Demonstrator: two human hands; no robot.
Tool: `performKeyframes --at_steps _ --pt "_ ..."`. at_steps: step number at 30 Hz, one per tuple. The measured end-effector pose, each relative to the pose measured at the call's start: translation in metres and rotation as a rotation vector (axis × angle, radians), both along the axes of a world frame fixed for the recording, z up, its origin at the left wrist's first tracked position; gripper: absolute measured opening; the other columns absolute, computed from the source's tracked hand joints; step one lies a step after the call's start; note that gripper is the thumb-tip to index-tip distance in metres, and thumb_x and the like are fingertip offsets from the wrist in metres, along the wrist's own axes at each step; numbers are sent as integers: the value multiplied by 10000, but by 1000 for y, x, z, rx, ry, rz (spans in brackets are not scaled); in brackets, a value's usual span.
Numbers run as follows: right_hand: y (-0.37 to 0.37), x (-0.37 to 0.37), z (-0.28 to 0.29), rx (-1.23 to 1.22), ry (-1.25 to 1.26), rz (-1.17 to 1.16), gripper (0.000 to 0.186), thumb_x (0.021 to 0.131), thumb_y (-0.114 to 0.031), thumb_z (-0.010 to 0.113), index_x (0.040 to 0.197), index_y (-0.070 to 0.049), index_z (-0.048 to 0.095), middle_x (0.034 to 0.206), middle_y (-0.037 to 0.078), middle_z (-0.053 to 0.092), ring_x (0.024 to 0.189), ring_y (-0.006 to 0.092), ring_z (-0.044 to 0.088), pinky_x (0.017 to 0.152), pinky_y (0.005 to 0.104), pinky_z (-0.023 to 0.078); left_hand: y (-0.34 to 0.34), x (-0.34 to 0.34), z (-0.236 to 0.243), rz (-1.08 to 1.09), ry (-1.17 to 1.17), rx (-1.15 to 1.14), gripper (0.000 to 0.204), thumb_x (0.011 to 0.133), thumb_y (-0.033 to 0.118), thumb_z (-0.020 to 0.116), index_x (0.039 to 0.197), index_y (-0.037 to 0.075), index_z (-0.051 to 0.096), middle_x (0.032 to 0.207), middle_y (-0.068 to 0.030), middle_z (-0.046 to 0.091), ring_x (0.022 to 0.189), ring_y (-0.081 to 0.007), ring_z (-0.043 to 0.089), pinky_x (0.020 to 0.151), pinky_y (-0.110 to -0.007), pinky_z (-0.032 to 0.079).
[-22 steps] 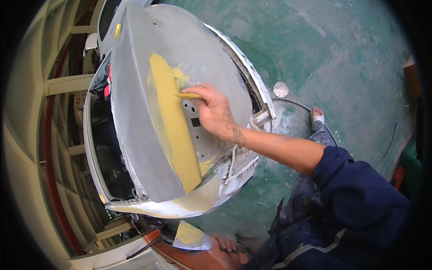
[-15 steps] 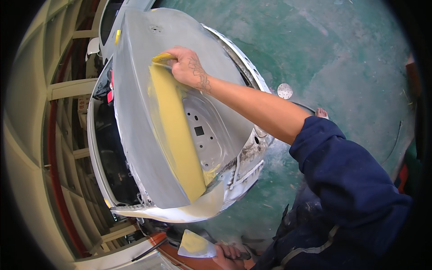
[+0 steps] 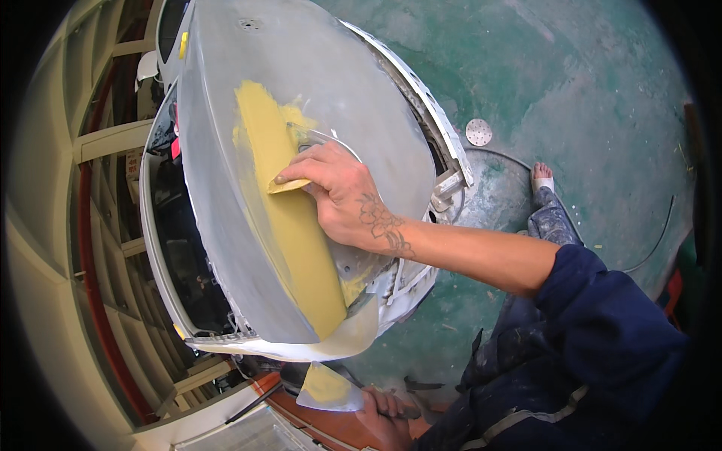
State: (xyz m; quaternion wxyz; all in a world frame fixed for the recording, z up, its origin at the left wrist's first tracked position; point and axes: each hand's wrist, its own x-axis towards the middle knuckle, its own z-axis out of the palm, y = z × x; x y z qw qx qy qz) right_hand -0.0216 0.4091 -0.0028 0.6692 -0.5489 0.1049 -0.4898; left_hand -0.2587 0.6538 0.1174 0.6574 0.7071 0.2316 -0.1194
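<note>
My right hand (image 3: 331,184) pinches a small yellow-smeared spreader (image 3: 289,186), its edge against the yellow filler (image 3: 297,248). The filler forms a long band along a grey-primed car panel (image 3: 376,98), smooth nearer me, with ragged edges at its far end. My fingers partly hide the recess in the panel. Low in the view, my left hand (image 3: 385,413) grips the handle of a wide putty knife (image 3: 342,402). A mound of yellow filler (image 3: 326,382) lies on its blade, held apart from the car.
A dark rear window opening (image 3: 188,248) runs along the panel's left side. A perforated white disc (image 3: 478,132) and a hose (image 3: 511,158) lie on the green floor to the right. My foot (image 3: 541,177) is beside the hose. Beige beams (image 3: 113,143) stand at left.
My right hand has drawn the spreader toward me, from the far end of the filler band to about its middle. The left hand still holds the putty knife, nearly in place.
</note>
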Motion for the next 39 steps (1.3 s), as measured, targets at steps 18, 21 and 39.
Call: performKeyframes --at_steps 18,21,39 --pt "137 -149 1 32 27 172 460 694 164 574 1075 -26 749 1036 99 705 940 307 626 838 389 532 78 -6 -50 71 -49 8 180 1047 235 566 1026 57 547 618 18 371 474 -112 362 449 -296 365" --pt "132 -155 -14 197 34 230 431 756 161 576 1115 -18 734 1071 115 693 964 310 631 849 376 527 28 -4 -21 39 16 -1 206 1063 249 556 928 106 497 608 46 313 505 -98 318 494 -271 317" --pt "-31 22 -30 455 117 113 223 908 -86 648 1099 -13 738 845 116 703 734 140 600 677 298 464 110 -74 -69 204 170 172 227 1050 279 573 917 108 508 578 37 317 449 -122 335 407 -291 319"
